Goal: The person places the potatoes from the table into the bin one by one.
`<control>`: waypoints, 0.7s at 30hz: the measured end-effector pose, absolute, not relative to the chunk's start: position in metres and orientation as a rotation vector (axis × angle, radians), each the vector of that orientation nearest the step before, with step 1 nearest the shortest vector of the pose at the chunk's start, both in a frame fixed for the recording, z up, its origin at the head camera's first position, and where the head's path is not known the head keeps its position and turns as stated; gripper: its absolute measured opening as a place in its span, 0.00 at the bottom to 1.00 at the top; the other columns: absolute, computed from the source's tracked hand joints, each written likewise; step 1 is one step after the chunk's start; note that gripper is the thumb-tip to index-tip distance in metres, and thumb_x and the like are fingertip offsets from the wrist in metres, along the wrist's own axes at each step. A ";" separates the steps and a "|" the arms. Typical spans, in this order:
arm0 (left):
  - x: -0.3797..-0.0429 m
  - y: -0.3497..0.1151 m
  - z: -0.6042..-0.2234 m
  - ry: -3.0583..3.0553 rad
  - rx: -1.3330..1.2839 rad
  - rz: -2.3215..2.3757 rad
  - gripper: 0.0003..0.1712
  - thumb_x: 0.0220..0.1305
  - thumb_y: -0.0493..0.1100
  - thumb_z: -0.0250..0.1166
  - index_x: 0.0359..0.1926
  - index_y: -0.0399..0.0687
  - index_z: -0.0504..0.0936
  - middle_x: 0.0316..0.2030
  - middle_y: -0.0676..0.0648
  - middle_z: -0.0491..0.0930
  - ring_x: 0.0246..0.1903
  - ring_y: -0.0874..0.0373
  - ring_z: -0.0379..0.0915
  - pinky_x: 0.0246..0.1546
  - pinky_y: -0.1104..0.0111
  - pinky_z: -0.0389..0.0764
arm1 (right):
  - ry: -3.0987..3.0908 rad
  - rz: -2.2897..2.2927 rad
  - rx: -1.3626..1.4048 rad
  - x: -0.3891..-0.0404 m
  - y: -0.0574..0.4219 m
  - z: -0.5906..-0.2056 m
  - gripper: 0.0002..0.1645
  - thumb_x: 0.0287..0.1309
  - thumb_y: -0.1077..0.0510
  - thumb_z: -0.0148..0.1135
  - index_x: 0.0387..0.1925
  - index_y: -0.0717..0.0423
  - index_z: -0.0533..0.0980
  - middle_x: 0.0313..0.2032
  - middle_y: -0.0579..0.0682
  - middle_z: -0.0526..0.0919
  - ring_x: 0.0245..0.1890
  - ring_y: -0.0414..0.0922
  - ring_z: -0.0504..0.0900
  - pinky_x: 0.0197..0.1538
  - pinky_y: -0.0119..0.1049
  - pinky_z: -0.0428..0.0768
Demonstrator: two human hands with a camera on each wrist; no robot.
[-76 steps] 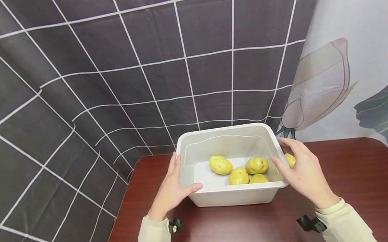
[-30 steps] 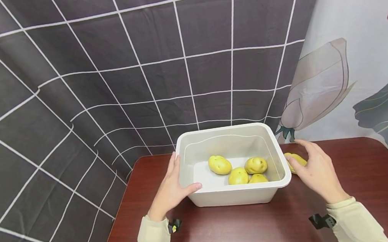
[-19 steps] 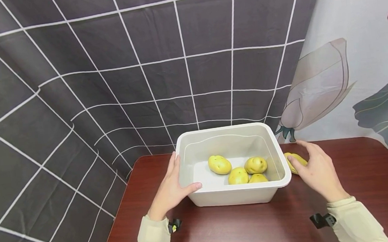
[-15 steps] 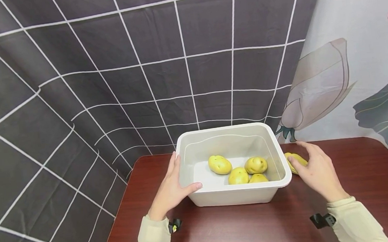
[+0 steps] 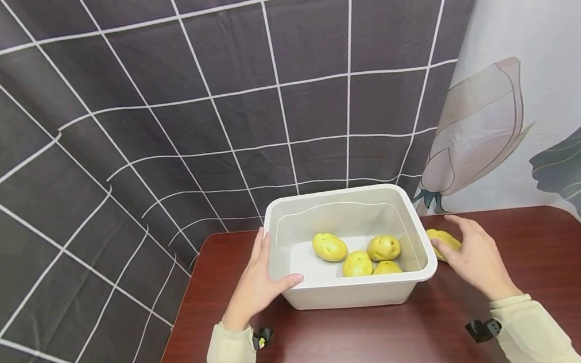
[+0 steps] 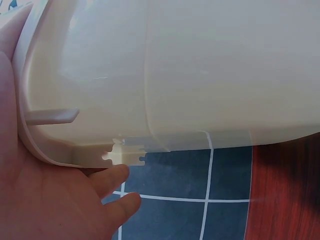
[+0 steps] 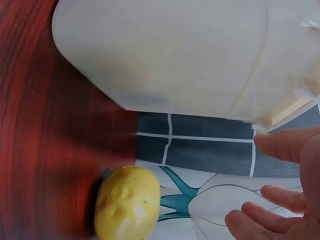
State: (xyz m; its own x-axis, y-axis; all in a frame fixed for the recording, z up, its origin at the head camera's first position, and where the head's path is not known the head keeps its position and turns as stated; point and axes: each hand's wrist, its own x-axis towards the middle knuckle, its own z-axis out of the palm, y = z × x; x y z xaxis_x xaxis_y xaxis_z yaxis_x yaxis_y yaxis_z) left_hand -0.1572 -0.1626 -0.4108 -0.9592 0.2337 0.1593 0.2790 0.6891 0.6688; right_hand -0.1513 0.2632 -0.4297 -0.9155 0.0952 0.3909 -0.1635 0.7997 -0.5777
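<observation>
A white plastic bin [image 5: 349,294] stands on the table with several yellow potatoes [image 5: 329,247] inside. My left hand [image 5: 258,282] rests at the bin's left front corner, thumb over the front rim and fingers straight along the left side. In the left wrist view the palm lies against the rim. Right of the bin, one more potato [image 7: 127,202] sits on the table. Above it hovers my right hand [image 5: 476,257], fingers spread and holding nothing; in the head view the thumb overlaps that potato, while the right wrist view shows a gap between them.
The reddish-brown table [image 5: 356,343] reaches back to a dark curtain [image 5: 315,110] with white grid lines. At the right hangs a pale curtain [image 5: 507,174] with a flower print. The outer potato lies close to the bin's right wall.
My right hand has moved off the bin's right rim to the right, over the outer potato, and lately dipped slightly. The left hand and bin stay in place.
</observation>
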 end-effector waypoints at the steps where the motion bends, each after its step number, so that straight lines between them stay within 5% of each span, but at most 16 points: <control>1: -0.157 -0.163 -0.411 -2.831 -0.430 -1.135 0.68 0.52 0.70 0.73 0.80 0.44 0.47 0.80 0.53 0.38 0.75 0.50 0.50 0.69 0.49 0.62 | -2.585 0.881 0.052 -0.152 0.264 -0.430 0.36 0.58 0.57 0.68 0.62 0.73 0.69 0.58 0.75 0.71 0.55 0.71 0.71 0.51 0.70 0.69; 21: -0.157 -0.163 -0.411 -2.835 -0.428 -1.140 0.69 0.51 0.69 0.73 0.80 0.42 0.46 0.80 0.53 0.37 0.76 0.51 0.48 0.70 0.50 0.61 | -2.658 0.869 0.052 -0.161 0.272 -0.450 0.41 0.54 0.54 0.71 0.62 0.74 0.68 0.57 0.77 0.70 0.56 0.71 0.69 0.53 0.69 0.69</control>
